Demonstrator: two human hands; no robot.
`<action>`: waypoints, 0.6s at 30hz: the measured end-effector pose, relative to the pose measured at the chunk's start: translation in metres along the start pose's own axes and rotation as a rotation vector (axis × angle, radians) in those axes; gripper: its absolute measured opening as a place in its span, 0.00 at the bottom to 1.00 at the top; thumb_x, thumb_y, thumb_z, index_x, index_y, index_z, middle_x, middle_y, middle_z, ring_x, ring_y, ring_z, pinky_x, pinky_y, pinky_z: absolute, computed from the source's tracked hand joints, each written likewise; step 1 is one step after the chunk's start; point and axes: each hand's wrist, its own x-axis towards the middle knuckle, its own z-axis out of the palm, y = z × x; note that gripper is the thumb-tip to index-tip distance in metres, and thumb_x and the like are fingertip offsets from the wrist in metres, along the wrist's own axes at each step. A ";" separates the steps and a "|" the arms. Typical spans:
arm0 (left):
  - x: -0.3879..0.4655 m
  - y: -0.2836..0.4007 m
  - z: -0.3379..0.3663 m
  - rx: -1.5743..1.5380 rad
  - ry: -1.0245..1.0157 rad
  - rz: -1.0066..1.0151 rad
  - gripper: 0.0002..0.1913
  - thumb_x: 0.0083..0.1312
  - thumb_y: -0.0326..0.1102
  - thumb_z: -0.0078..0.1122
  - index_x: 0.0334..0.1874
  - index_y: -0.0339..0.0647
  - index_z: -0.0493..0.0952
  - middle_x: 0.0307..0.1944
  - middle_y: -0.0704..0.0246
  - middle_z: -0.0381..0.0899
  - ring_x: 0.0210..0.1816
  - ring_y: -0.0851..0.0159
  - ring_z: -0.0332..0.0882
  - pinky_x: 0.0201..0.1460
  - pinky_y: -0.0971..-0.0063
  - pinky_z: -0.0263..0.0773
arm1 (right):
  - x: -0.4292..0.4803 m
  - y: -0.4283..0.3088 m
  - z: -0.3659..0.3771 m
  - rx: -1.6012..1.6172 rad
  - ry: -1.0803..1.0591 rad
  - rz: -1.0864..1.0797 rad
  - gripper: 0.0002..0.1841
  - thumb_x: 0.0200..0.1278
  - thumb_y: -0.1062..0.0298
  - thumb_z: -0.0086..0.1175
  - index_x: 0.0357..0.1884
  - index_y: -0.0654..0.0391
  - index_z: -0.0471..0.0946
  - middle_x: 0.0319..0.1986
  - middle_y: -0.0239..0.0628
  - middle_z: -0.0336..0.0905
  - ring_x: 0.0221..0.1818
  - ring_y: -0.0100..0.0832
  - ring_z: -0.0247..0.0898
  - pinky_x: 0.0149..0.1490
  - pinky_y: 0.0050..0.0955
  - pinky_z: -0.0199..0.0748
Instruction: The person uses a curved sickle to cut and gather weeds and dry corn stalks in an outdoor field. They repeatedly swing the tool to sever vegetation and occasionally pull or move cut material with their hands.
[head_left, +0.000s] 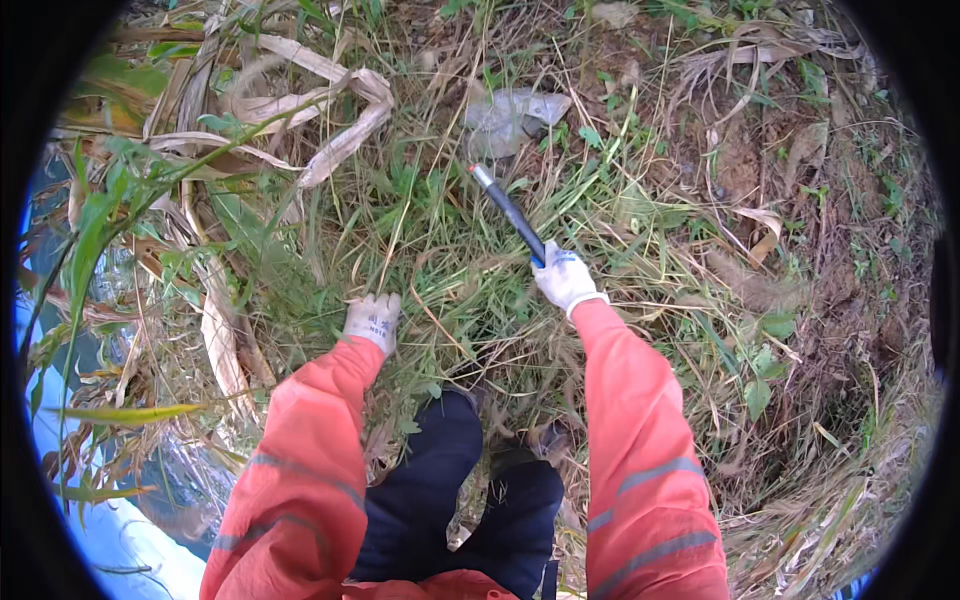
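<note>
My left hand (373, 322), in a pale work glove bearing writing, is closed low among the weeds. It grips grass stems (397, 232), which rise beyond its knuckles. My right hand (564, 276), also gloved, holds a black rod-shaped handle (514, 217). The handle slants up and left, ending in a silver collar with a red tip. Whatever part of this tool lies under or behind the glove cannot be made out. Flattened green and dry grass (487, 300) lies between my two hands.
A grey stone or piece of plastic (514, 120) lies ahead in the grass. Dry corn leaves (352, 127) hang at the left, near white-blue sheeting (120, 540). Bare brown soil (742, 161) shows on the right. My dark-trousered legs (427, 480) stand in the weeds.
</note>
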 end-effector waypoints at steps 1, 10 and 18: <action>-0.002 0.000 -0.003 -0.021 -0.021 0.046 0.16 0.56 0.34 0.66 0.47 0.46 0.75 0.41 0.65 0.81 0.46 0.56 0.81 0.48 0.58 0.74 | -0.010 -0.001 0.011 0.035 0.087 -0.020 0.23 0.72 0.50 0.49 0.51 0.63 0.73 0.36 0.59 0.83 0.41 0.57 0.82 0.47 0.52 0.79; -0.038 0.043 -0.044 -0.180 0.313 0.128 0.30 0.54 0.36 0.67 0.62 0.43 0.75 0.58 0.58 0.77 0.60 0.50 0.73 0.72 0.44 0.58 | -0.066 -0.011 0.008 0.296 -0.001 0.078 0.27 0.68 0.46 0.54 0.54 0.63 0.74 0.42 0.60 0.81 0.48 0.59 0.79 0.53 0.49 0.75; -0.070 0.064 -0.019 -0.271 0.424 0.034 0.29 0.54 0.42 0.68 0.61 0.47 0.77 0.60 0.57 0.77 0.65 0.45 0.70 0.73 0.44 0.55 | -0.043 0.014 0.040 0.098 0.040 0.103 0.29 0.71 0.41 0.50 0.46 0.64 0.78 0.34 0.59 0.83 0.40 0.58 0.81 0.48 0.51 0.79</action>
